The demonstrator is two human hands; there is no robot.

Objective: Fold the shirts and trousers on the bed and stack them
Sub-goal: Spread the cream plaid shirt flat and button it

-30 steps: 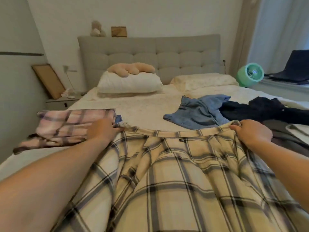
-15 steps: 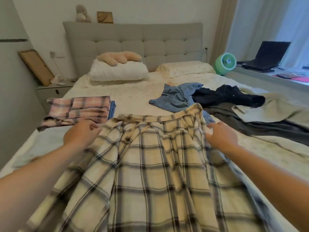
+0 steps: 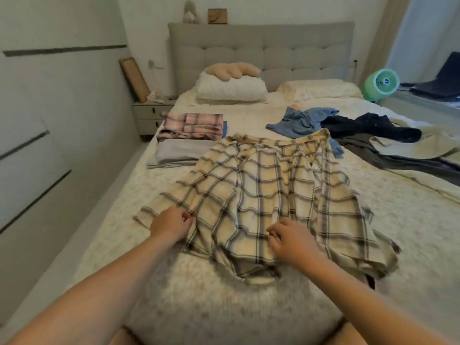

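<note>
Step in hand: laying out the cream plaid shirt [image 3: 261, 195] for folding. It lies spread on the bed [image 3: 410, 232] in front of me, still rumpled, near hem bunched, far edge toward the headboard.

Left hand [image 3: 171, 224]: on the shirt's near-left edge, fingers curled in and pinching a fold of the cloth. Right hand [image 3: 291, 239]: on the near hem, fingers bent and nipping the fabric; grip looks light, though the frame is a little soft here.

Next move, as I judge it: pull the hem taut and smooth the wrinkles out flat before any fold. Both sides need to be even, or the fold will come out crooked.

Further out, left: the stack so far, a pink plaid folded garment [image 3: 191, 127] atop a grey folded piece [image 3: 176, 154], just beside the shirt's far-left corner. A strip of blue shows at the pink one's right side.

Further out, right: unfolded clothes, namely a blue denim item [image 3: 298, 122] touching the shirt's far edge, a dark navy garment [image 3: 368, 127], a grey one [image 3: 398, 160] and a beige one [image 3: 408, 143]. The denim may snag when I fold over.

Far end: pillows [image 3: 231, 89], green fan [image 3: 380, 83].
</note>
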